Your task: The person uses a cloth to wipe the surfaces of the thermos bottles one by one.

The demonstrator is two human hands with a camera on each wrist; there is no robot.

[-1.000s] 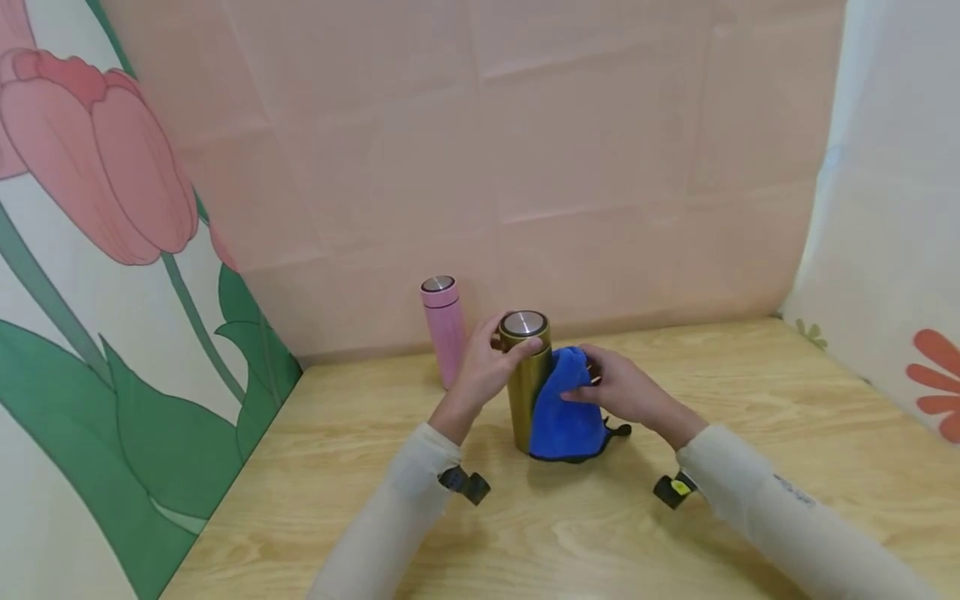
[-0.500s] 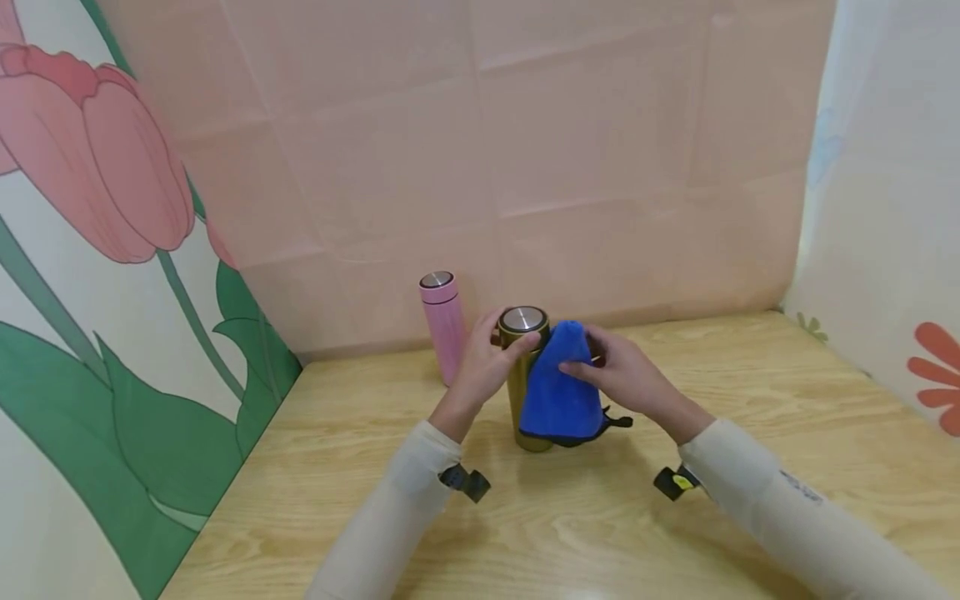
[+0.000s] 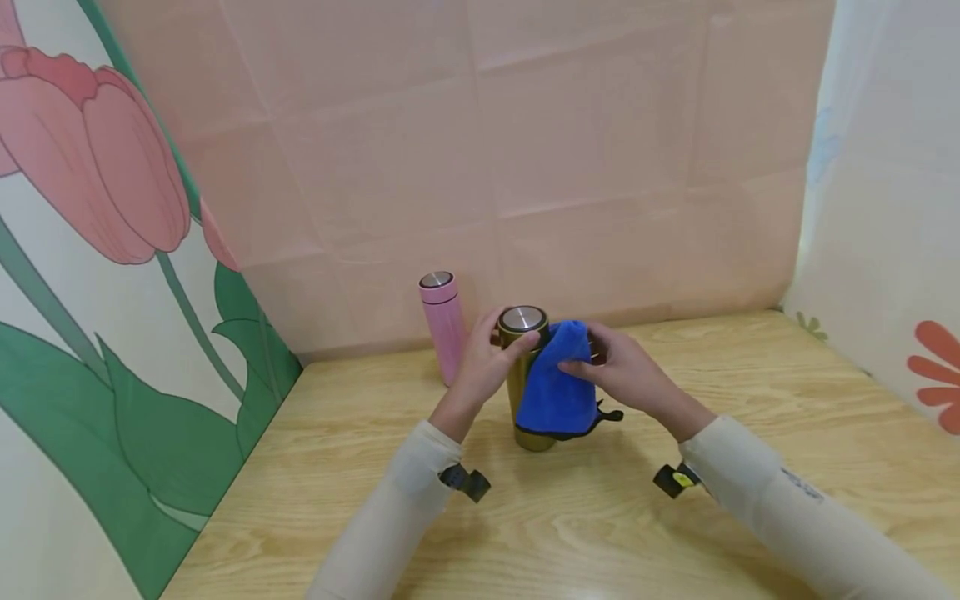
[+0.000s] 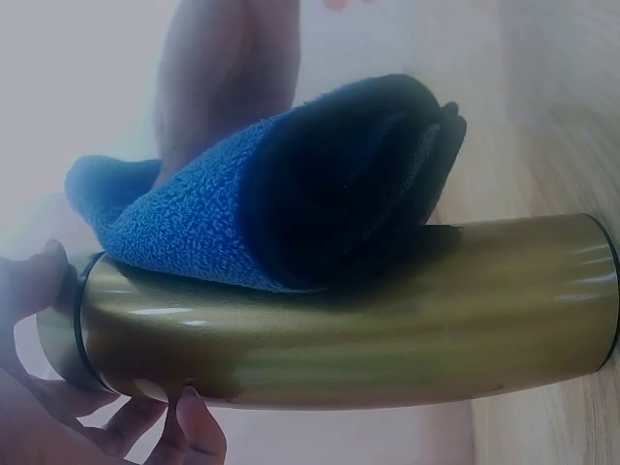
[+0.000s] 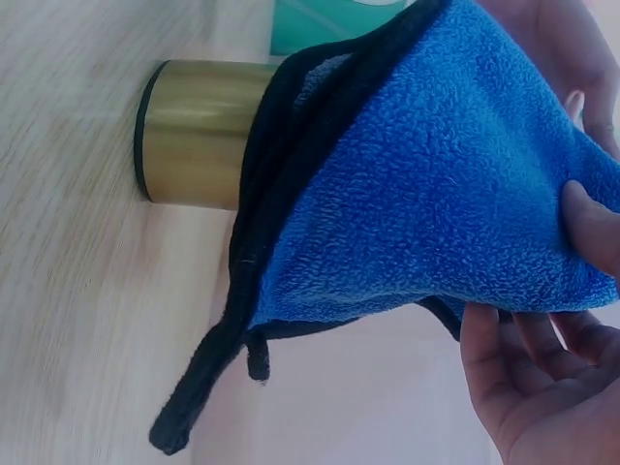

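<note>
A gold flask (image 3: pixel 529 386) with a steel cap (image 3: pixel 522 317) stands upright on the wooden table (image 3: pixel 570 517). My left hand (image 3: pixel 489 360) grips its top from the left. My right hand (image 3: pixel 617 372) pinches a blue cloth (image 3: pixel 553 385) with black edging and holds it against the flask's right side. In the left wrist view the blue cloth (image 4: pixel 291 194) lies along the gold flask (image 4: pixel 368 320), with my left fingertips (image 4: pixel 189 426) at its capped end. In the right wrist view the blue cloth (image 5: pixel 426 203) hides most of the gold flask (image 5: pixel 199 136).
A pink flask (image 3: pixel 444 327) with a steel cap stands just behind and left of the gold one, near the pink back wall. A tulip-printed panel (image 3: pixel 112 275) closes the left side and a white flowered panel (image 3: pixel 892 250) the right. Bare wooden tabletop lies in front.
My right hand has slid the blue cloth up the flask's side, from near its base toward its top. The left hand has kept its grip on the cap end.
</note>
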